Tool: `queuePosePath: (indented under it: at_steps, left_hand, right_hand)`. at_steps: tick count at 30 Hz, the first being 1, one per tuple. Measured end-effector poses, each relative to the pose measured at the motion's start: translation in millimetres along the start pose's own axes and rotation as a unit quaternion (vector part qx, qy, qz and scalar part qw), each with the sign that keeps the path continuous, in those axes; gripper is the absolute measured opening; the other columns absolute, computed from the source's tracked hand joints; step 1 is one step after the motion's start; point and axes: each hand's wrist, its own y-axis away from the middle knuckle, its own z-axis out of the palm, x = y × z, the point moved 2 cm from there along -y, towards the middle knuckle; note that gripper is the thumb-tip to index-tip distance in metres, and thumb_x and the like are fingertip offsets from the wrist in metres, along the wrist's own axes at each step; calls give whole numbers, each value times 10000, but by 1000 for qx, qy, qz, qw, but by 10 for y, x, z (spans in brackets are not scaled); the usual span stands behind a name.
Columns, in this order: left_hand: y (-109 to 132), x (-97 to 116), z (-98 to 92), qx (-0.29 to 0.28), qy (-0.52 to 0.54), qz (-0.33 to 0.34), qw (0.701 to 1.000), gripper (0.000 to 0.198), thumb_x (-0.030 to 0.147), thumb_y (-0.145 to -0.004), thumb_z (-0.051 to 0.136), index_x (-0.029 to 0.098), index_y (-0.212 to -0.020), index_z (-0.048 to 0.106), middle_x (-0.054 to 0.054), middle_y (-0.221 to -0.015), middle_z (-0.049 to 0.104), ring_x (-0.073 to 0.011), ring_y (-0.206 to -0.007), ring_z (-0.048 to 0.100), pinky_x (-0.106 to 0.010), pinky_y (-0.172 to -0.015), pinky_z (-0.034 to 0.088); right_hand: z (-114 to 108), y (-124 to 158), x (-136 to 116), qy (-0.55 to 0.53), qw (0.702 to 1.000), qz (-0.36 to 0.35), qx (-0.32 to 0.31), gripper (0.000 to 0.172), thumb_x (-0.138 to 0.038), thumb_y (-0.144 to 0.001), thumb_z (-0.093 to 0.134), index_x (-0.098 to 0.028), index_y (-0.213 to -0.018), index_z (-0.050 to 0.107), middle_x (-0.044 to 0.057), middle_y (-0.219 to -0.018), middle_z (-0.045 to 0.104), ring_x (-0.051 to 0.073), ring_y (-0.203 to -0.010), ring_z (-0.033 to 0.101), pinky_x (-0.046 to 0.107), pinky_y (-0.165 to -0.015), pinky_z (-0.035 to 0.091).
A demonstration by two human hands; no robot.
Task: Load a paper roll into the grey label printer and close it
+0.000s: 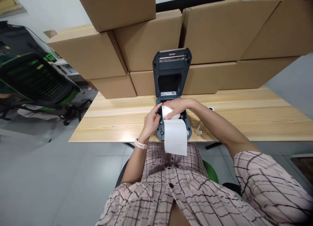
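Note:
A dark grey label printer [159,130] sits at the near edge of a wooden table [117,121], its lid [171,73] swung up and open. A white paper roll [167,111] lies in its bay, and a white paper strip [175,137] hangs out over the front. My right hand [177,105] lies across the top of the roll, fingers curled on it. My left hand [151,121] grips the printer's left side next to the roll, thumb pointing up toward the roll's end.
Large cardboard boxes [220,40] are stacked along the back of the table behind the printer. A scrap of white paper [198,131] and a small white object [211,108] lie right of the printer. A black and green office chair [36,79] stands to the left.

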Motion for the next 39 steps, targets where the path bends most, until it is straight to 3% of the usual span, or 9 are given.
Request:
queuePosePath:
  at_steps: [3,6,8,12,16,19,24,32,39]
  left_hand:
    - [-2,-13,4,-5,-9,3,1000,553,97,-917,478,231,-1401,711,-79,-1448,733,-269,-1321,690,-456,-1129,537]
    - [1,-33,12,-4,-3,-2,1000,539,104,-926,476,234,-1388,722,-82,-1475,716,-259,-1244,727,-464,-1137,537]
    - [8,-36,16,-1,0,0,1000,525,109,-931,473,234,-1369,734,-84,-1475,715,-263,-1275,714,-469,-1151,527]
    - [25,-17,17,2,13,3,1000,496,135,-948,472,234,-1354,738,-90,-1504,695,-269,-1358,674,-473,-1162,517]
    - [36,8,16,5,21,3,1000,477,141,-945,479,216,-1333,747,-98,-1489,706,-269,-1416,633,-458,-1182,502]
    - [44,19,16,9,24,-1,1000,467,148,-951,481,224,-1324,751,-85,-1521,685,-253,-1380,651,-450,-1212,480]
    - [59,47,6,8,28,-10,1000,452,167,-963,481,214,-1321,753,-88,-1521,686,-244,-1302,688,-443,-1221,468]
    - [66,31,12,7,46,-1,999,427,215,-991,471,209,-1312,753,-92,-1510,694,-258,-1574,482,-477,-1296,387]
    - [63,-16,27,7,73,-1,997,394,264,-1013,495,243,-1303,760,-69,-1499,705,-227,-1605,442,-477,-1339,328]
  right_hand:
    - [63,84,15,1,999,-10,37,694,-618,-909,706,-145,-1414,648,222,-1404,706,416,-1249,685,506,-1009,552]
    - [177,368,-40,-14,988,-49,147,626,-527,-1026,563,-112,-1494,595,238,-1498,645,405,-1358,622,551,-1115,505]
    - [316,624,-123,-37,975,-73,206,576,-476,-1082,464,-139,-1536,573,211,-1568,607,383,-1411,597,570,-1152,493]
    - [717,1010,-376,-50,964,-91,246,498,-457,-1117,422,-243,-1521,621,111,-1601,609,313,-1467,593,550,-1211,502]
    - [1074,1076,-605,-30,951,-62,302,474,-411,-1106,483,-258,-1536,610,95,-1656,543,304,-1569,492,586,-1273,465]
    - [1221,1034,-705,-21,941,-41,336,492,-390,-1098,508,-237,-1560,579,117,-1665,522,310,-1592,456,604,-1269,470]
    - [1284,1022,-779,-20,932,-29,360,487,-378,-1100,502,-238,-1562,566,108,-1670,520,315,-1584,467,582,-1265,484]
    - [1302,1039,-780,-28,929,-33,369,469,-405,-1110,483,-193,-1510,603,126,-1637,563,332,-1562,497,601,-1234,509]
    - [1281,1057,-789,-46,930,-37,363,462,-420,-1098,511,-209,-1492,625,126,-1621,581,337,-1543,522,607,-1222,520]
